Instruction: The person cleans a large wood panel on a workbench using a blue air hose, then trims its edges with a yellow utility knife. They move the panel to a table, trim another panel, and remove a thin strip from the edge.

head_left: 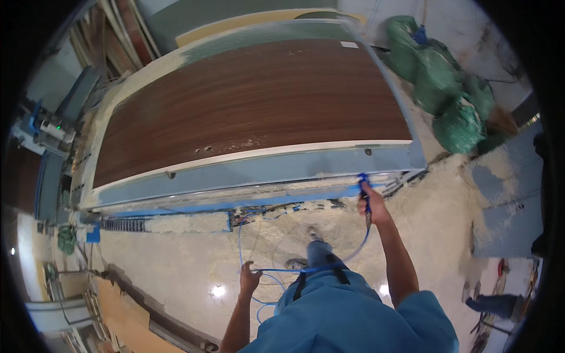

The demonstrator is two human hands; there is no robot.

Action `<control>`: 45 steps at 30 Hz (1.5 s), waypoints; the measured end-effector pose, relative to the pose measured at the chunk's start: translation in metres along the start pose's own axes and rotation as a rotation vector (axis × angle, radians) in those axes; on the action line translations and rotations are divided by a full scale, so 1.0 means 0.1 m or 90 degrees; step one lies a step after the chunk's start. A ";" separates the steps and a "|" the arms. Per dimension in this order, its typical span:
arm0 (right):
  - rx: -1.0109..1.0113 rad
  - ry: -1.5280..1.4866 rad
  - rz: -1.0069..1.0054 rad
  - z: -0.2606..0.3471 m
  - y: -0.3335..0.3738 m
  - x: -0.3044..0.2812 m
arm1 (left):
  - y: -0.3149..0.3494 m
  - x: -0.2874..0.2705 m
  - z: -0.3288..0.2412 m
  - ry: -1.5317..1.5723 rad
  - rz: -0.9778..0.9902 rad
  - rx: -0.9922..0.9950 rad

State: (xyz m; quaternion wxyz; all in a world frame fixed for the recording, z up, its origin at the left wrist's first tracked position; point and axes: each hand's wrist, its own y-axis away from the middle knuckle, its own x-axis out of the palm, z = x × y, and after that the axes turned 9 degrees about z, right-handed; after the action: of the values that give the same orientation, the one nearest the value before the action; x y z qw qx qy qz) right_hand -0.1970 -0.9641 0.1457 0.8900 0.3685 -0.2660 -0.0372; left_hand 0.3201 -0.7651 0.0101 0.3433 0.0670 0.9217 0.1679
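Observation:
My right hand (373,207) is wrapped round a blue air blow gun (362,178), held up by the right end of the machine's front edge. From the gun's lower end a blue air hose (360,246) curves down and runs left across my waist. My left hand (249,279), out to the left at waist height, is closed on that hose. Beyond both hands a large brown wood-grain panel (253,106) lies on the machine bed (276,170). Small holes and pale dust show on the panel near its front edge.
Sawdust (424,217) covers much of the floor and the machine's lower ledge. Green sacks (459,125) stand at the far right. Grey-blue panels (509,203) are at the right, and a brown board (126,315) is at the lower left. Loops of hose hang beside my legs.

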 end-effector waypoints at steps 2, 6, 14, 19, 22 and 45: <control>0.164 0.101 0.201 0.00 0.00 0.39 | -0.27 -0.09 -0.14 -0.050 0.065 0.019; 0.135 0.084 0.172 0.04 -0.27 1.00 | -0.92 -0.09 -0.75 -0.019 0.027 0.051; -0.016 -0.077 0.059 0.97 -0.95 -0.33 | -2.49 0.10 -2.92 -0.076 -0.095 0.213; -0.335 -0.397 -0.143 2.10 -1.39 -1.43 | -3.82 0.57 -4.23 -0.200 -0.093 0.281; -0.181 -0.271 -0.033 2.75 -1.80 -1.33 | -4.59 0.97 -4.81 -0.239 -0.110 0.303; -0.221 -0.011 -0.016 7.11 -5.63 -1.24 | -6.13 1.49 -6.17 -0.382 -0.030 0.226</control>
State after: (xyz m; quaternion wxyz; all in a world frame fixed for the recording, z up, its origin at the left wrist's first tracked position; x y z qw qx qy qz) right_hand -0.5863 -1.7922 0.1268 0.9375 0.2120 -0.2584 -0.0968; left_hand -0.2018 -1.4655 0.1383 0.5856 0.1508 0.7959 -0.0300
